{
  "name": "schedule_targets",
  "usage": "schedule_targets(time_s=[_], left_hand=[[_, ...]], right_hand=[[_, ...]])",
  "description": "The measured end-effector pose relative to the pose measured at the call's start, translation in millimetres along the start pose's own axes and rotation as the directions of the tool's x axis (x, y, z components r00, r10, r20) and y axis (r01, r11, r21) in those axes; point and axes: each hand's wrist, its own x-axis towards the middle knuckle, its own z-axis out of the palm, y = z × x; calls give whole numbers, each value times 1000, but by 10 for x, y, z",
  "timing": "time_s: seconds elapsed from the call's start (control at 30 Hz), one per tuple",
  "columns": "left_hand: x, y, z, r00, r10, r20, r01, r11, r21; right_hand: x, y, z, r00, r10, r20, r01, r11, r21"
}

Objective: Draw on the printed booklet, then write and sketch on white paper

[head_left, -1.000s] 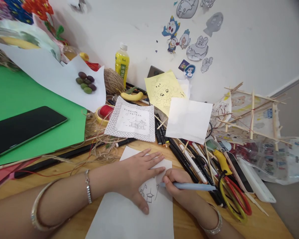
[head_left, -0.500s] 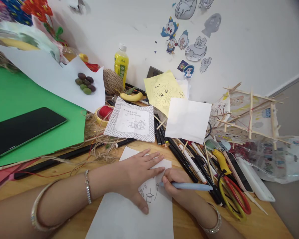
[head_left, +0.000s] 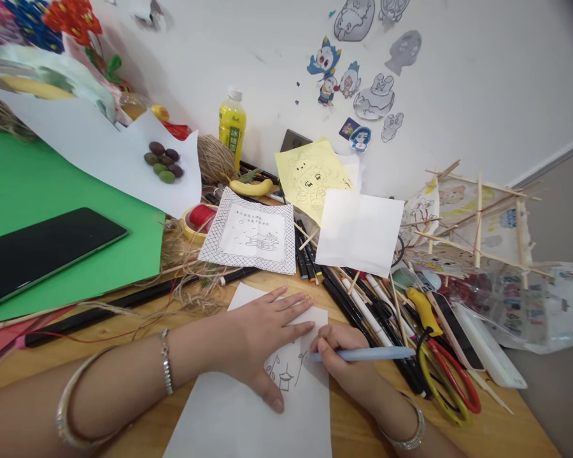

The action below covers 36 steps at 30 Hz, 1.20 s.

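Observation:
A long white sheet of paper (head_left: 258,420) lies on the wooden table in front of me. My left hand (head_left: 262,343) rests flat across it, fingers spread, covering part of the drawing. Between that hand and the pen show dark lines: a small lantern-like shape (head_left: 285,380), leafy sprigs and a slanted stroke. My right hand (head_left: 346,362) is closed around a light blue pen (head_left: 372,353), its tip at the paper's right part beside the slanted stroke. Just beyond the sheet lies a bordered drawing of a pavilion (head_left: 251,232) with handwriting.
Markers (head_left: 363,312), sticks and red-and-yellow handled scissors (head_left: 451,381) crowd the right side. A stick frame (head_left: 480,222) stands behind them. Left are a black phone (head_left: 48,254) on green card (head_left: 138,254), twine and red thread (head_left: 201,216). A yellow bottle (head_left: 232,124) stands by the wall.
My right hand and the pen have shifted slightly right, and the pen lies a little flatter. More small marks show beside the slanted stroke. My left hand stays in place.

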Motion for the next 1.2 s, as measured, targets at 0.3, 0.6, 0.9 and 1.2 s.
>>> schedule_targets(time_s=[0.3, 0.6, 0.9, 1.2], left_hand=[[-7, 3, 4, 1000, -20, 16, 20, 1000, 0], [-6, 6, 8, 1000, -23, 16, 23, 1000, 15], [3, 11, -7, 1000, -14, 21, 13, 1000, 13], [-1, 12, -6, 1000, -10, 12, 10, 999, 33]], right_hand=[[9, -16, 6, 992, -119, 48, 119, 993, -16], [40, -46, -2, 993, -93, 78, 94, 996, -12], [15, 14, 7, 996, 5, 86, -5, 1000, 2], [9, 26, 26, 996, 33, 82, -36, 999, 35]])
